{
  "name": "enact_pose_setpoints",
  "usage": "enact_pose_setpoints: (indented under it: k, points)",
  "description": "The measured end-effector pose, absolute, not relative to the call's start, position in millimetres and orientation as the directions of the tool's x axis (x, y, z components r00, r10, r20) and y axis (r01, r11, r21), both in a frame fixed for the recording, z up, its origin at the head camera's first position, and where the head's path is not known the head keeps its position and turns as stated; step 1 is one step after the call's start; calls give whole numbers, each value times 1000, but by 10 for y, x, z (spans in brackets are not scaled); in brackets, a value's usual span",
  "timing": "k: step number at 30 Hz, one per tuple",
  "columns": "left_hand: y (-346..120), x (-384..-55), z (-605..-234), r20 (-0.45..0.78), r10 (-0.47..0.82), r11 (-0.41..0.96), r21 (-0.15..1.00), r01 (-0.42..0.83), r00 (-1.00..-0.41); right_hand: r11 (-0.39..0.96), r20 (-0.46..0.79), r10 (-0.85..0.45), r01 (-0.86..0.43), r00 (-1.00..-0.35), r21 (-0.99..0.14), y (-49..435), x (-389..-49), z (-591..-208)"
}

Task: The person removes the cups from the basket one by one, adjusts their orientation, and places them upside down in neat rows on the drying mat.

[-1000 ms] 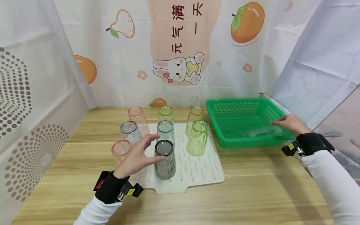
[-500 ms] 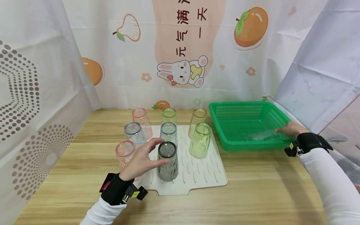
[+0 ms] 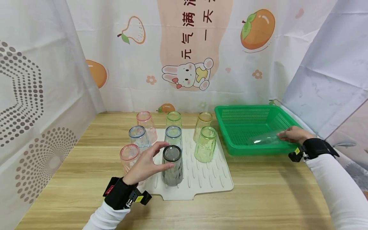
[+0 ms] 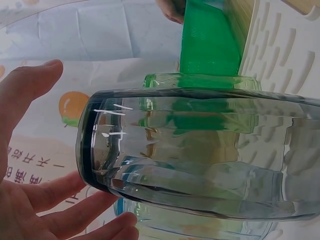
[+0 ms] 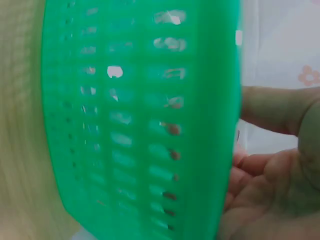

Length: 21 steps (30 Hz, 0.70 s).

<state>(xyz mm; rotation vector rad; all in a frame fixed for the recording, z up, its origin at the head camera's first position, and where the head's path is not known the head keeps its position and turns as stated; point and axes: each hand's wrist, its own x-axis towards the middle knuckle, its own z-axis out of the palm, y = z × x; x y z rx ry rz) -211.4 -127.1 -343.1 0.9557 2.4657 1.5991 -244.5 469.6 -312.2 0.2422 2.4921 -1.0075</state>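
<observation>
My left hand (image 3: 149, 163) is spread around the top of an upside-down grey drinking glass (image 3: 172, 171). In the left wrist view the thumb stands apart from that glass (image 4: 200, 150), while the fingertips (image 4: 110, 200) are right at its base. A clear glass (image 3: 265, 138) lies on its side in the green basket (image 3: 258, 150), and my right hand (image 3: 297, 134) grips its right end. In the right wrist view the basket wall (image 5: 210, 100) hides the fingertips and most of the glass.
Several upside-down glasses stand around the grey one, including a green glass (image 3: 205, 147), an amber-rimmed one (image 3: 203, 124), a blue-rimmed one (image 3: 139, 137) and a pink-rimmed one (image 3: 129, 155). They stand on or beside a white ridged drain mat (image 3: 212, 182) on the wooden table (image 3: 258, 198).
The head view has shifted slightly. My right hand has dipped deeper into the basket, then come up a little, with the clear glass moving at its fingers. My left hand keeps its place.
</observation>
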Motion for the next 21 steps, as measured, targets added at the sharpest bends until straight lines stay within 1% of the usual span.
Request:
enact_pose_setpoints:
  k: [6, 13, 16, 21]
  points:
    - [-1273, -2118, -3437, 279, 516, 267, 846, 461, -810, 706, -394, -67, 235, -917, -668, 4590, -2457, -3144]
    - [-1261, -2107, -3453, 277, 526, 264, 846, 464, -804, 714, -316, -59, 181, -947, -676, 4398, -2465, -3082]
    - [-1261, -2103, -3448, 287, 518, 267, 840, 472, -805, 724, -257, -43, 148, -965, -674, 4298, -2462, -3018]
    - [-1263, -2101, -3417, 302, 501, 281, 830, 482, -811, 699, -129, -23, 76, -991, -712, 4147, -2463, -2855]
